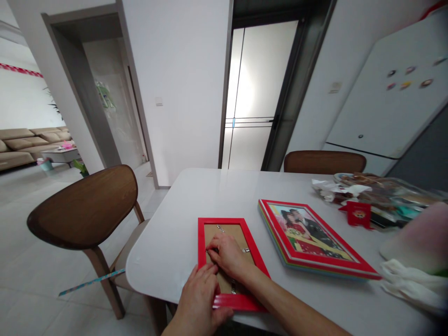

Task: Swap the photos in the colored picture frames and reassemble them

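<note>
A red picture frame (257,261) lies face down near the table's front edge, its brown backing board (238,234) facing up. Small metal clips (246,250) sit along the inner edges of the frame. My left hand (200,298) holds the frame's lower left side, thumb on the near edge. Reaching across the backing, my right hand (226,254) has its fingers closed at the left inner edge, where a clip is mostly hidden under the fingertips. To the right lies a stack of frames (280,242); the top one is red and holds a photo of people.
A white table (224,191) carries clutter at the right: a red card (359,214), plastic packaging (388,186), crumpled white tissue (409,280) and a pinkish rounded object (420,238). Brown chairs stand at the left (87,210) and the far side (324,162).
</note>
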Demonstrator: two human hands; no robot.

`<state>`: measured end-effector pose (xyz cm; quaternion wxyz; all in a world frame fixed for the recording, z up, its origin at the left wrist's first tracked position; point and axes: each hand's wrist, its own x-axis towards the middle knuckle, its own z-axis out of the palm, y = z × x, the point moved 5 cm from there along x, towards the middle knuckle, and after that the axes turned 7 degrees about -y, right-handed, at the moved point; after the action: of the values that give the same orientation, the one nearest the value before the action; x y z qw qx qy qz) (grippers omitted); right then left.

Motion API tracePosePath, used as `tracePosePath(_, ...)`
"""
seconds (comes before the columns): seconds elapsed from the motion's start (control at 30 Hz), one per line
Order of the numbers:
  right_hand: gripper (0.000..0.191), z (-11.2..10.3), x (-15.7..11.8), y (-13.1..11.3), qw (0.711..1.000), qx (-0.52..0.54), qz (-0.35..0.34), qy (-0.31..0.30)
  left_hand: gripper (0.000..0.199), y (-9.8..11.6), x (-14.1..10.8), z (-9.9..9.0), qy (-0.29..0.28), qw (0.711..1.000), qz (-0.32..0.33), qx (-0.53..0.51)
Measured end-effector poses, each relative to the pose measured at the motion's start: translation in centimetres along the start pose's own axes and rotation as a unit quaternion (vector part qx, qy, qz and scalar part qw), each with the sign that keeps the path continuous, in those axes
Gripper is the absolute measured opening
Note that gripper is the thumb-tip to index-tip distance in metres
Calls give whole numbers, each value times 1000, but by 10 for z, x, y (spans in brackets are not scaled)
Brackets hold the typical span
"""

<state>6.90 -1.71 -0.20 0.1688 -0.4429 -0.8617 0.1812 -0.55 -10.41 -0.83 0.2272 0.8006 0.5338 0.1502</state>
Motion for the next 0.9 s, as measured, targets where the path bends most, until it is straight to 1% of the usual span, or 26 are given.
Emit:
tracePosePath(0.1,16,0,0,-1,1000,7,-1,3,26,-1,0,0,-2,1000,2,2)
tracePosePath(0.2,15,-4,4,7,999,11,17,24,27,-3,0,3,-6,1000,3,6)
tracePosePath(0.37,18,-15,20,47,988,-3,125,93,33,-8,4,9,-15,1000,5,24)
tracePosePath(0.47,17,-15,30,66,977,-7,183,110,35,-12,4,11,-2,999,22,36)
tracePosePath(0.53,16,-13,34,72,970,-2,210,121,39,-15,4,12,14,998,43,47)
tracePosePath(0.63,14,-12,38,74,965,23,225,135,41,-19,3,16,49,992,84,82)
tracePosePath(0.7,15,-15,39,72,965,54,215,143,32,-20,3,19,92,981,122,119)
tracePosePath(0.77,21,-24,35,69,965,95,189,153,18,-19,3,23,146,965,154,157)
tracePosePath(0.83,23,-38,22,71,962,141,161,171,9,-21,2,22,203,953,154,164)
tracePosePath(0.87,24,-46,13,73,957,164,151,185,6,-22,1,19,226,952,144,148)
tracePosePath(0.9,27,-54,1,75,950,187,147,203,7,-24,0,14,244,954,132,117)
